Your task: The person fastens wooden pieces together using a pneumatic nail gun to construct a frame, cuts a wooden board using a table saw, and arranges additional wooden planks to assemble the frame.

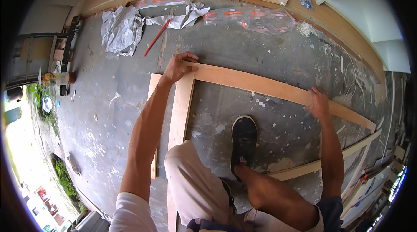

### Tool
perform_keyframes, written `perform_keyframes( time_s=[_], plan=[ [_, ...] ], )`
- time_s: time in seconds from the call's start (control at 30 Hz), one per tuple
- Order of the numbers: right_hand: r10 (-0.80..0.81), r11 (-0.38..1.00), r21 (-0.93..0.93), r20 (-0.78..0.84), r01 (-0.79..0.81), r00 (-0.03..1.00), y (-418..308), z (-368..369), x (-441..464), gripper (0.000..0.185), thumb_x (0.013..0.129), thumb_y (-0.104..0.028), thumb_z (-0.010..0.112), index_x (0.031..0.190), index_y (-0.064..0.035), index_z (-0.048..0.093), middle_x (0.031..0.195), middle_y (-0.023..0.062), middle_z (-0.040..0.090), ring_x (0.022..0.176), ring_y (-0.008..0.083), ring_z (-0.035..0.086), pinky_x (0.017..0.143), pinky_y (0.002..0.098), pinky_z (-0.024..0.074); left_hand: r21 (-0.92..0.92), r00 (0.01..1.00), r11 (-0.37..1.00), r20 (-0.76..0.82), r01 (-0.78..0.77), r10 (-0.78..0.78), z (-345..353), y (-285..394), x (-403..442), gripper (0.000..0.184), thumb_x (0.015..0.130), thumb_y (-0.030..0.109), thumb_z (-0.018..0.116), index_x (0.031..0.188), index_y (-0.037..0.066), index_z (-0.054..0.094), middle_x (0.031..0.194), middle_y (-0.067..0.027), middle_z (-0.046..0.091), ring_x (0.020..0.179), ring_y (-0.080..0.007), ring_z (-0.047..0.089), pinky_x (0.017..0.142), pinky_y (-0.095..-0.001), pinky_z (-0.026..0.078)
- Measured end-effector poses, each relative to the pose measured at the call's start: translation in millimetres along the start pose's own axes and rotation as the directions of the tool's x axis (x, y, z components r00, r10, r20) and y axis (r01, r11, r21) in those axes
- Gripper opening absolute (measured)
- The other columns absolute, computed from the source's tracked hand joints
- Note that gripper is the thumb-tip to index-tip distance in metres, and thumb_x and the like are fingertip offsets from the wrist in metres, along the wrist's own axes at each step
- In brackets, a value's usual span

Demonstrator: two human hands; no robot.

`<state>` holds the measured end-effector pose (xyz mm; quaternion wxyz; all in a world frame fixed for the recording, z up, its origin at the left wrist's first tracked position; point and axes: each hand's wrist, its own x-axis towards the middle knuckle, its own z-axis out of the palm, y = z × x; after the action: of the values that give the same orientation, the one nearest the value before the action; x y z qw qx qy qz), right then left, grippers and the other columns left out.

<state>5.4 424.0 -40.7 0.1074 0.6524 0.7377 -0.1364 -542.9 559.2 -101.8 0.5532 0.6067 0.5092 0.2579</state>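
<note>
Concrete floor [104, 115], paint-spotted; crumpled paper [121, 32], plastic wrap [269, 19] and a red stick [156, 39] at the far side. Crossboard [256, 83] spans between both hands, left end meeting the side board [181, 110] at a corner. Left hand [180, 66]: fingers closed on that corner. Right hand [318, 104]: fingers gripping the crossboard toward its right end. That end is close to a rail [304, 170]; can't tell if touching. Strip [153, 85] lies beside the side board.

Risks, my read: can't see fasteners, so uneven pull could skew the corner. Knee [184, 158] is over the side board; a weight shift could nudge it. Shoe [244, 138] is between the boards, near the rail; one careless step could knock it.
</note>
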Motion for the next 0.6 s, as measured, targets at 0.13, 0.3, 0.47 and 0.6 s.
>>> perform_keyframes(
  time_s=[0.13, 0.3, 0.47, 0.6],
  plan=[
    [0.01, 1.0, 0.016, -0.021, -0.01, 1.0, 3, 4, 0, 0.063, 0.056, -0.009, 0.086, 0.114, 0.0007, 0.062, 0.115, 0.0134, 0.061, 0.111, 0.0341, 0.059, 0.096, 0.042, 0.0505, 0.045, 0.999, 0.999, 0.031, -0.007, 0.006, -3, -1, 5, 0.032, 0.07, 0.009, 0.078, 0.1, 0.006, 0.07, 0.09, -0.0029, 0.067, 0.091, -0.0133, 0.06, 0.088, -0.0293, 0.045],
    [-0.024, 0.999, 0.046, -0.062, 0.027, 0.998, 4, 5, 0, 0.065, 0.053, -0.009, 0.087, 0.112, 0.0004, 0.062, 0.112, 0.0136, 0.061, 0.106, 0.0359, 0.06, 0.091, 0.0439, 0.0512, 0.019, 0.999, 0.999, 0.044, -0.029, 0.029, -4, -7, 10, 0.035, 0.07, 0.009, 0.078, 0.104, 0.006, 0.069, 0.088, -0.0015, 0.067, 0.089, -0.0115, 0.058, 0.083, -0.0282, 0.047],
    [-0.008, 0.999, 0.039, -0.016, 0.008, 1.0, 2, -2, 1, 0.061, 0.054, -0.01, 0.086, 0.11, -0.0016, 0.063, 0.112, 0.0122, 0.062, 0.107, 0.0354, 0.06, 0.091, 0.0434, 0.0518, -0.06, 0.998, 0.998, 0.065, 0.021, -0.018, -2, -4, 10, 0.038, 0.069, 0.008, 0.079, 0.106, 0.008, 0.07, 0.086, 0.0002, 0.065, 0.085, -0.0111, 0.058, 0.081, -0.0283, 0.047],
    [-0.056, 0.994, 0.086, -0.101, 0.064, 0.993, 12, 6, 0, 0.062, 0.052, -0.011, 0.087, 0.108, -0.0001, 0.064, 0.107, 0.013, 0.063, 0.102, 0.0361, 0.062, 0.087, 0.0444, 0.0517, -0.146, 1.0, 0.989, 0.004, -0.022, 0.023, 3, -7, 6, 0.041, 0.07, 0.006, 0.079, 0.109, 0.009, 0.069, 0.084, 0.0019, 0.064, 0.083, -0.0101, 0.057, 0.081, -0.0279, 0.046]
  ],
)
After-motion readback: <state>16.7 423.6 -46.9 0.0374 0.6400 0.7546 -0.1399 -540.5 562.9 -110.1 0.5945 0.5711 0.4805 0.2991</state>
